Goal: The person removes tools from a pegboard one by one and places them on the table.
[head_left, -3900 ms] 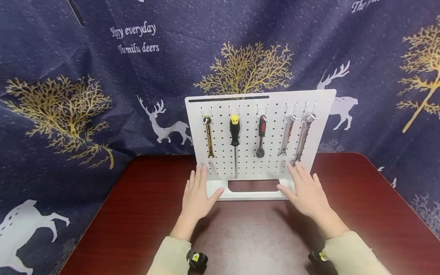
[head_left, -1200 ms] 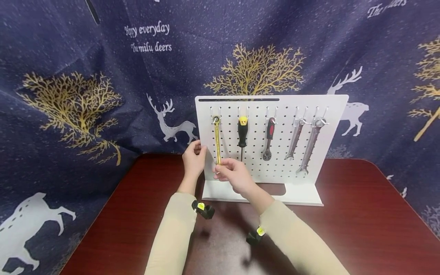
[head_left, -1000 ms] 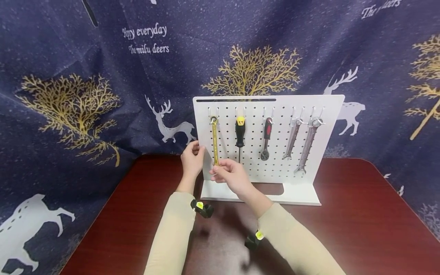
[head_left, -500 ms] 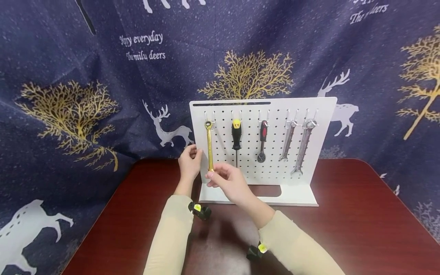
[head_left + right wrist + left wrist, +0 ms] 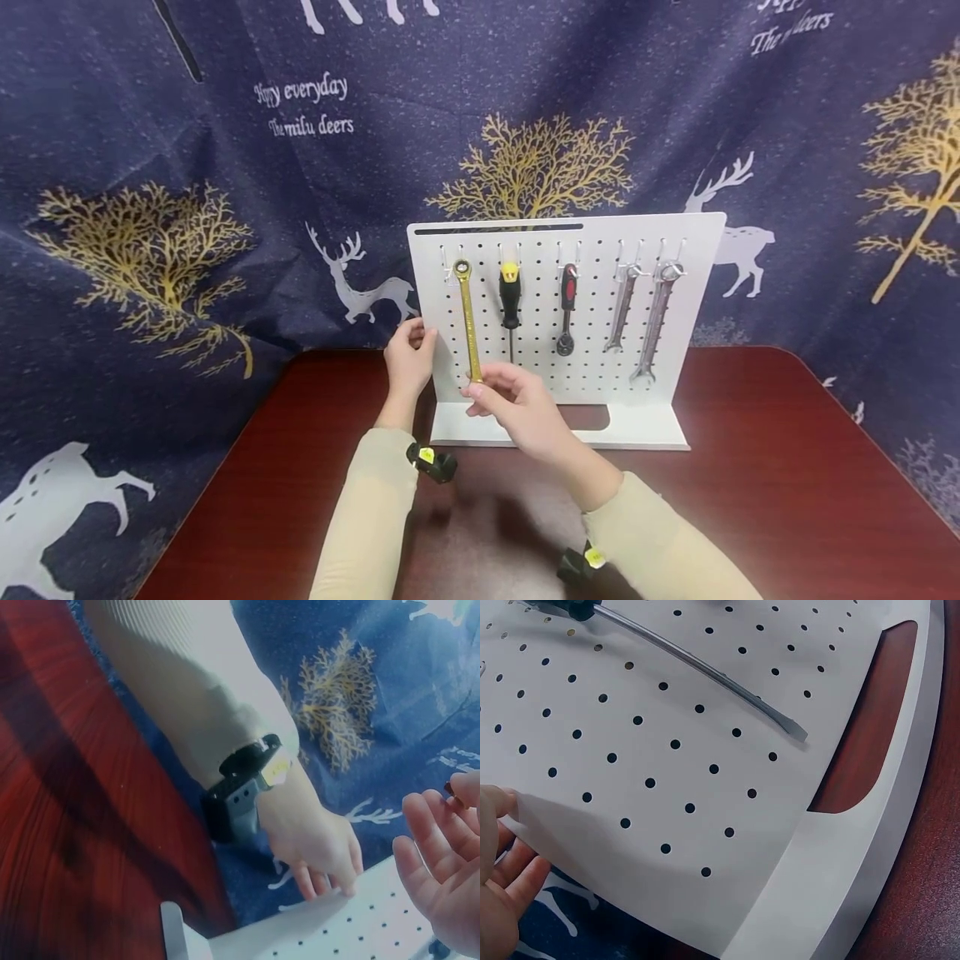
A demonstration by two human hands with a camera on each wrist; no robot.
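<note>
Reddish-brown, wood-grained and glossy, the table has rounded far corners; a dark blue cloth hangs behind it, printed with white deer and golden trees. Near the table's far edge stands a white pegboard, with a slot along its top edge. From its hooks hang a yellow-and-black screwdriver, a red-and-black ratchet and, toward the right edge, a smaller steel wrench and a larger steel wrench.

The golden wrench is in front of the board's left part, ring end up near the top left corner, tilted slightly. Fingertips and thumb of the right hand close on its lower end. The left hand pinches the board's left edge, thumb in front, fingers behind.

White lettering on the cloth reads "Hppy everyday" and, below, "The milu deers"; at upper right a creased line shows "The" and "deers". Any marking along the golden handle is too small to read, as are the yellow wrist tags.
</note>
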